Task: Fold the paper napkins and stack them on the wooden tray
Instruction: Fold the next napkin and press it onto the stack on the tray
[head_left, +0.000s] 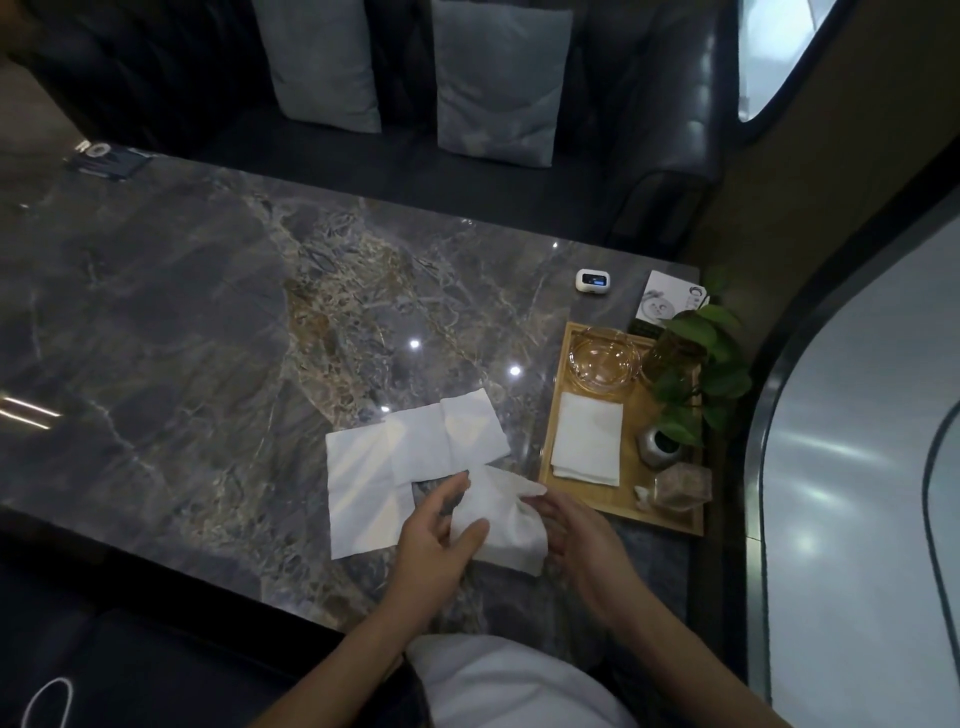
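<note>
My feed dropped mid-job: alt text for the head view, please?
Both hands, left hand and right hand, hold a crumpled napkin over the marble table. Unfolded napkins lie beside it; folded napkins rest on the wooden tray.

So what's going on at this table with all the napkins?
A person is folding paper napkins. Both hands, the left hand and right hand, are working on one napkin at the near edge of the marble table. A few unfolded napkins lie spread flat just beyond it. A small stack of folded napkins already sits on the wooden tray to the right, next to a glass bowl and a small plant.
</note>
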